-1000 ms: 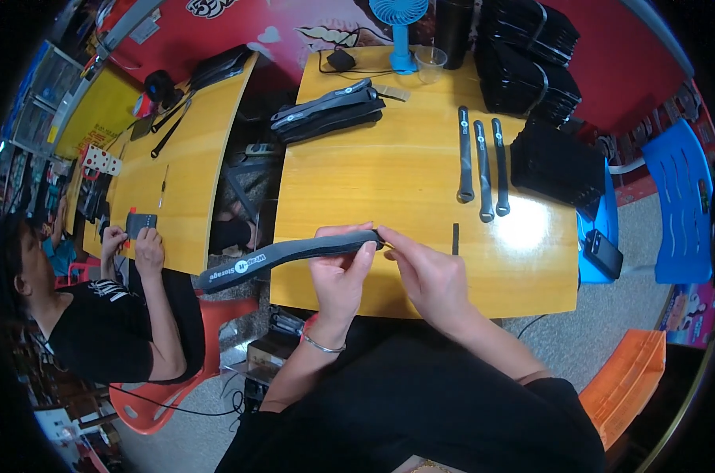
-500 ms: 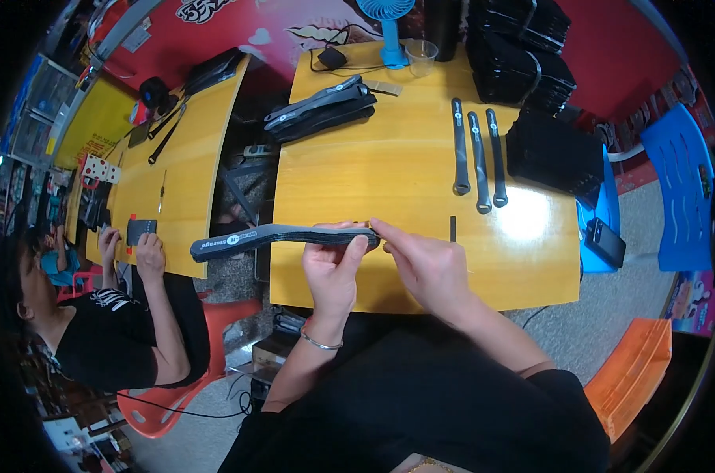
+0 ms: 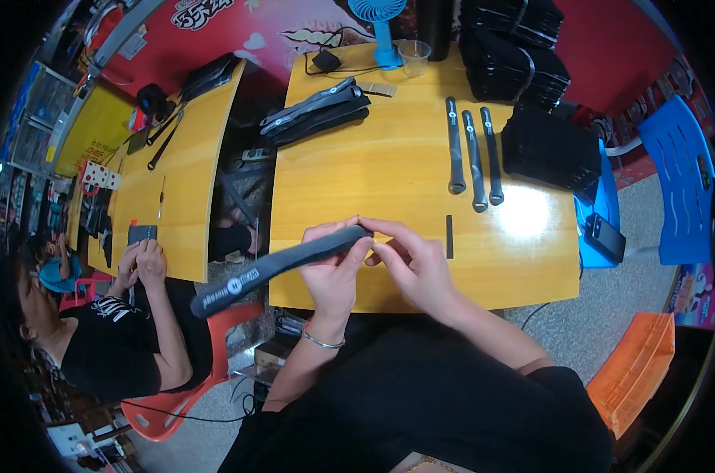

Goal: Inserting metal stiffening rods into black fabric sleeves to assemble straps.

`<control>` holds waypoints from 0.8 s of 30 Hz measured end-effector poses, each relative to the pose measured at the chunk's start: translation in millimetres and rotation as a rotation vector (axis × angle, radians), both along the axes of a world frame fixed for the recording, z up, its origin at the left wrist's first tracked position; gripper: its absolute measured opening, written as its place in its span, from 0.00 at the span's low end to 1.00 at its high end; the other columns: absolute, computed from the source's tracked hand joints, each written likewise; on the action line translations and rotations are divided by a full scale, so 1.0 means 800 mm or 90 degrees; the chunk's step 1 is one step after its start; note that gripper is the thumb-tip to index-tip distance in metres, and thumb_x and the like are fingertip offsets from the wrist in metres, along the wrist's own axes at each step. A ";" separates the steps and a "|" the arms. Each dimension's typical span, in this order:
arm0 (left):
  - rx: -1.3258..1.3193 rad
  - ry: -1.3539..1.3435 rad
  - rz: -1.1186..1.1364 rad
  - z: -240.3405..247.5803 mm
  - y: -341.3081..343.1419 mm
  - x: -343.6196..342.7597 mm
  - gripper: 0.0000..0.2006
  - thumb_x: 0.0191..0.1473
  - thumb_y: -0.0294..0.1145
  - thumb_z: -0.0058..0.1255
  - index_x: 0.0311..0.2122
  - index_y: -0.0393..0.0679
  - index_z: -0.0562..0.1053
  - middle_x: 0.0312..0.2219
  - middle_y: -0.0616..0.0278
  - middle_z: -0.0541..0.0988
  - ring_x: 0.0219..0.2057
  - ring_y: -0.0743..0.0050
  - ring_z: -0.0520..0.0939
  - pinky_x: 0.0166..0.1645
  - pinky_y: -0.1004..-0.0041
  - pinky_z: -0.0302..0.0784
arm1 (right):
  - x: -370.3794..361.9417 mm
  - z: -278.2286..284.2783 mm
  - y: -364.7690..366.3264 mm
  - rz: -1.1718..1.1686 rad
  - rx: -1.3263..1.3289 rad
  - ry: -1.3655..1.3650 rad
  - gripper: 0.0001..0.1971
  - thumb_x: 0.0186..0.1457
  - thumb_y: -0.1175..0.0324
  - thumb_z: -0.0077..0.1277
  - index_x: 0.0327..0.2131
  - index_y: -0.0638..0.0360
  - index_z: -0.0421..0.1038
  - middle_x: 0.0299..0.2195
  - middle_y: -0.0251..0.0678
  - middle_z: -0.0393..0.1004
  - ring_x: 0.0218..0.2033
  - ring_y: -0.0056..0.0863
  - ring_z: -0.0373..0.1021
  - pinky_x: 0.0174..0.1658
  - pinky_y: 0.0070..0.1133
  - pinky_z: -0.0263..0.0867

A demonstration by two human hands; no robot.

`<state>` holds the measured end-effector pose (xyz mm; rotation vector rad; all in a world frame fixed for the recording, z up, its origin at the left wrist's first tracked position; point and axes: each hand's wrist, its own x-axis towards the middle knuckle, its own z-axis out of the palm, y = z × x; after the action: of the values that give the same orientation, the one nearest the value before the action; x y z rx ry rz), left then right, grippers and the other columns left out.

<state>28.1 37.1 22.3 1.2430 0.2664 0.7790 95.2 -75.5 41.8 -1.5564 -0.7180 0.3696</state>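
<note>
Above the near edge of the table, a long grey-and-black bundle of straps (image 3: 294, 258) slants down to the left, pale print on its top strap. My left hand (image 3: 330, 276) is closed round its right part, thumb on the near side. At that right end, my right hand (image 3: 417, 266) pinches with thumb and forefinger; the fingertips partly hide what they grip. Three similar straps (image 3: 474, 162) lie side by side, lengthwise, farther back on the table. A short black strip (image 3: 449, 236) lies just beyond my right hand.
On the yellow table (image 3: 397, 165), a pile of straps (image 3: 318, 110) lies far left. Black stacks (image 3: 550, 147) stand at the right, near a blue fan (image 3: 386, 47) and clear cup (image 3: 414, 57). At the left table sits a co-worker (image 3: 121, 347). An orange crate (image 3: 632, 374) is lower right.
The left end of the strap bundle has swung down toward me, tilting it. My right hand's fingers have curled in at its right end. The co-worker's hands have come together.
</note>
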 end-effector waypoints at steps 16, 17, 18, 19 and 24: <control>0.140 -0.014 -0.011 0.006 0.000 -0.006 0.15 0.46 0.12 0.53 0.39 0.36 0.66 0.39 0.52 0.70 0.35 0.70 0.78 0.36 0.76 0.81 | -0.003 -0.007 0.000 0.004 0.071 0.077 0.16 0.55 0.78 0.44 0.47 0.57 0.69 0.30 0.42 0.77 0.30 0.24 0.76 0.31 0.17 0.68; 0.124 -0.005 -0.026 0.006 0.001 -0.007 0.14 0.46 0.12 0.53 0.39 0.35 0.67 0.38 0.52 0.71 0.36 0.70 0.78 0.38 0.76 0.80 | -0.001 -0.007 0.001 0.005 0.070 0.077 0.16 0.55 0.78 0.44 0.47 0.57 0.69 0.30 0.42 0.77 0.30 0.24 0.76 0.31 0.17 0.68; 0.124 -0.005 -0.025 0.004 0.005 -0.008 0.14 0.46 0.12 0.53 0.39 0.35 0.67 0.38 0.52 0.71 0.36 0.70 0.78 0.38 0.76 0.80 | 0.001 -0.007 0.002 -0.014 0.060 -0.027 0.15 0.53 0.78 0.46 0.46 0.56 0.70 0.30 0.41 0.77 0.29 0.26 0.76 0.30 0.18 0.69; 0.180 0.001 -0.021 -0.001 0.012 -0.008 0.14 0.46 0.13 0.53 0.39 0.35 0.67 0.37 0.54 0.72 0.36 0.72 0.78 0.40 0.77 0.78 | 0.004 -0.007 0.003 -0.032 0.050 -0.130 0.15 0.52 0.77 0.48 0.45 0.56 0.71 0.29 0.41 0.77 0.28 0.28 0.76 0.30 0.19 0.69; 0.065 0.067 -0.120 0.009 0.028 -0.015 0.14 0.45 0.17 0.57 0.39 0.36 0.69 0.35 0.59 0.76 0.36 0.78 0.77 0.43 0.78 0.75 | 0.034 -0.003 -0.010 0.023 -0.036 -0.345 0.15 0.47 0.76 0.52 0.41 0.54 0.72 0.26 0.38 0.76 0.26 0.31 0.75 0.27 0.22 0.69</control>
<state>16.0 59.4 29.6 1.3870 0.1937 0.5717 122.3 -83.3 39.5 -1.7164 -1.1611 -0.0154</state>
